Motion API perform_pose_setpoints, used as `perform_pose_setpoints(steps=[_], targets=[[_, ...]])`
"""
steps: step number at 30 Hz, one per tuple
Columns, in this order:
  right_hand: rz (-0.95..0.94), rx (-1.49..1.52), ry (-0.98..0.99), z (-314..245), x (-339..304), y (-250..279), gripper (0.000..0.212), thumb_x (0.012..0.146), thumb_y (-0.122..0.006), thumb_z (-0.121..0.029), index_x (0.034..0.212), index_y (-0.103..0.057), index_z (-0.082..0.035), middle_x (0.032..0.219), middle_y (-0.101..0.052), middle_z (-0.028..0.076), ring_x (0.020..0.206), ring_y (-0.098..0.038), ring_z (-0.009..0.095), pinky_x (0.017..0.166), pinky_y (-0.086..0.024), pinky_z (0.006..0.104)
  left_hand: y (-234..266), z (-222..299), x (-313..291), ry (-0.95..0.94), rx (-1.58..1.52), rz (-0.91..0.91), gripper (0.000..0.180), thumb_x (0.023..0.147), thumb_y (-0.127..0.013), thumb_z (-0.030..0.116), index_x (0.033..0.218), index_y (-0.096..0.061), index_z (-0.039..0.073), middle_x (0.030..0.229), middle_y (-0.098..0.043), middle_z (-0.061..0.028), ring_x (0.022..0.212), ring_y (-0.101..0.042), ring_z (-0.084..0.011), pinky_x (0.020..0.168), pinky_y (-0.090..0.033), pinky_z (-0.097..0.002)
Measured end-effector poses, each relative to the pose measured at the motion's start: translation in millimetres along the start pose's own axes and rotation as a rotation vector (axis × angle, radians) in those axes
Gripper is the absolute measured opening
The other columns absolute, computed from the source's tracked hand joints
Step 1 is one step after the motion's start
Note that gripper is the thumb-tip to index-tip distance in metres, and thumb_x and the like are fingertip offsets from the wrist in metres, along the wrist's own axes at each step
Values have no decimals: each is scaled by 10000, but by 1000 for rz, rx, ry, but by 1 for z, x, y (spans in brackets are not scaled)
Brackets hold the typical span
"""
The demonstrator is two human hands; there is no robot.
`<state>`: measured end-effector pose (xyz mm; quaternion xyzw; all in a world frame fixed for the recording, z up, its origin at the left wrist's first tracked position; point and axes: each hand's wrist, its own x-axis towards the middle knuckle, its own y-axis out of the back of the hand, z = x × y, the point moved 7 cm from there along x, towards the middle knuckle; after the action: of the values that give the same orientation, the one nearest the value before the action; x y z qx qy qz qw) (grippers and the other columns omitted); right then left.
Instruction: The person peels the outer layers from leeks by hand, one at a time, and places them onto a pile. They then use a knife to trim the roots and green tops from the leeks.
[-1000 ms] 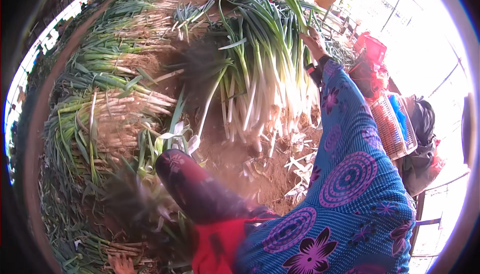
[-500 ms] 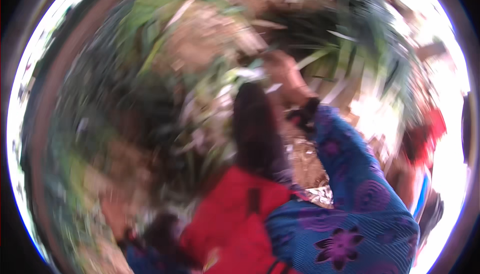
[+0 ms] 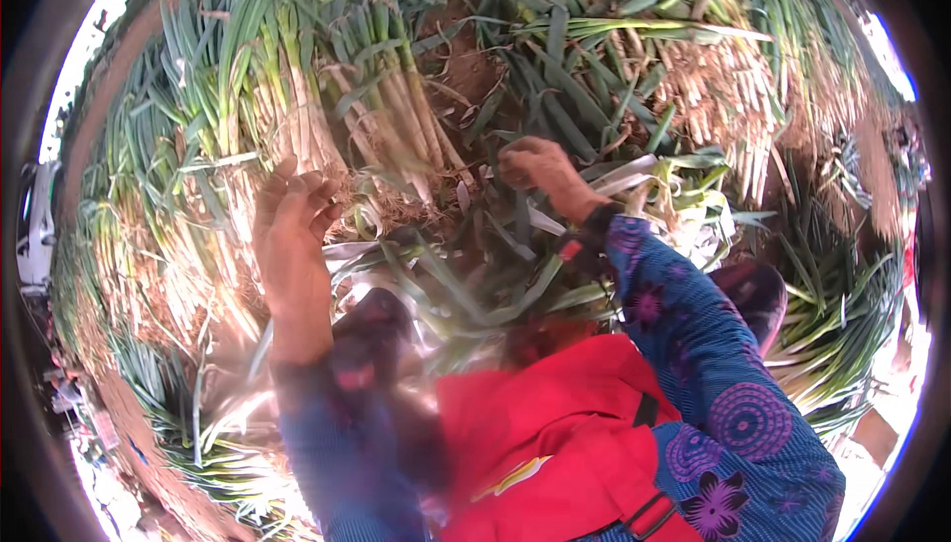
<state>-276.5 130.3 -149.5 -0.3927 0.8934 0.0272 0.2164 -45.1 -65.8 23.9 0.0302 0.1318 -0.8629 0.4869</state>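
Note:
My left hand (image 3: pixel 297 235) is raised over the roots of a bundle of leeks or large green onions (image 3: pixel 297 116), fingers loosely bent and apart, with nothing visible in them. To the right, my right hand (image 3: pixel 547 171) hovers above loose green leaves (image 3: pixel 570 126), its fingers curled in. Its palm is hidden, so I cannot make out what it holds, if anything. A smaller stalk bundle (image 3: pixel 401 126) lies between the hands, roots toward me. Loose, torn leaves (image 3: pixel 475 294) cover the ground in front of my red apron (image 3: pixel 555 423).
More leek bundles (image 3: pixel 718 86) lie at the far right, and others (image 3: pixel 168 255) line the left side. Piled stalks (image 3: pixel 837 314) rest beside my right knee (image 3: pixel 750 299). Brown soil (image 3: pixel 466 66) shows between the heaps.
The view has turned and sharpened from a strong blur. My left arm now reaches forward on the left. My right hand appears slightly lower and more to the left in the picture.

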Motion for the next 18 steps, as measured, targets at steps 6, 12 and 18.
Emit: perform_pose_setpoints(steps=[6, 12, 18], targets=[[-40, 166, -209, 83, 115, -73, 275, 856, -548, -114, 1118, -555, -33, 849, -599, 31, 673, -558, 111, 547, -422, 249, 13, 24, -19, -128, 129, 11, 377, 928, -559, 239, 1235, -518, 25, 894, -581, -37, 833, -583, -153, 740, -459, -296], [-91, -282, 215, 134, 233, -70, 350, 852, -542, -133, 1201, -533, -104, 927, -523, 6, 744, -466, 133, 629, -406, 288, 17, 34, -24, -76, 87, 142, 392, 949, -517, 220, 1267, -470, -3, 870, -526, -47, 822, -538, -148, 717, -457, -286], [-138, -618, 394, 128, 275, -64, 465, 816, -598, -311, 1195, -560, -43, 1092, -613, 110, 1022, -574, 258, 813, -452, 366, 20, 19, -7, 99, 260, -67, 446, 972, -431, 227, 1322, -407, -49, 1240, -510, -252, 1163, -497, -373, 909, -479, -450]])
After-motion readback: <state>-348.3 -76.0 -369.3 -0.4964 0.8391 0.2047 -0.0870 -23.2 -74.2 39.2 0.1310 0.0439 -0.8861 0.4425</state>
